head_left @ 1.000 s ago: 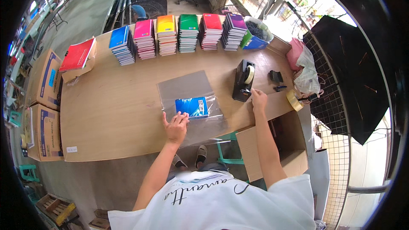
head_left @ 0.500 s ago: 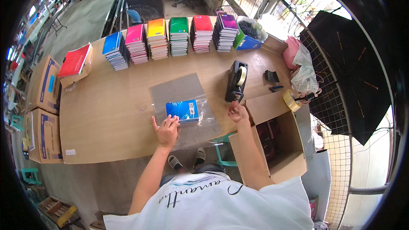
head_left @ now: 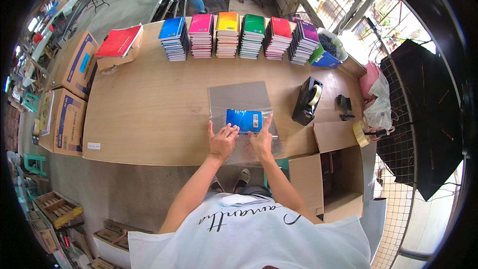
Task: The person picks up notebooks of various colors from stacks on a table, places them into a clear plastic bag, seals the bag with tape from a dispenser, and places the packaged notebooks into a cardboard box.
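Observation:
A blue spiral notebook [head_left: 244, 117] lies with a clear plastic sheet [head_left: 238, 93] near the front of the table; plastic shines along the notebook's edges. My left hand [head_left: 223, 142] rests at the notebook's lower left corner, fingers spread and fingertips touching it. At the lower right, my right hand [head_left: 261, 138] stretches its index finger up along the notebook's right edge, its thumb by the spiral edge. Whether a bit of tape is under that finger is too small to tell. Right of the sheet stands a black tape dispenser [head_left: 307, 100] with a roll of tape.
Notebook stacks line the table's [head_left: 144, 104] far side, from a blue stack [head_left: 173, 40] to a purple stack [head_left: 303, 42]. Red notebooks [head_left: 119, 41] sit at far left, near cartons [head_left: 69, 119]. An open carton [head_left: 343, 179] with dark contents and a tape roll [head_left: 360, 134] are at right.
My right hand has moved from the tape dispenser leftward to the notebook's right edge. My left hand stays at the notebook's lower left. The whole view has shifted.

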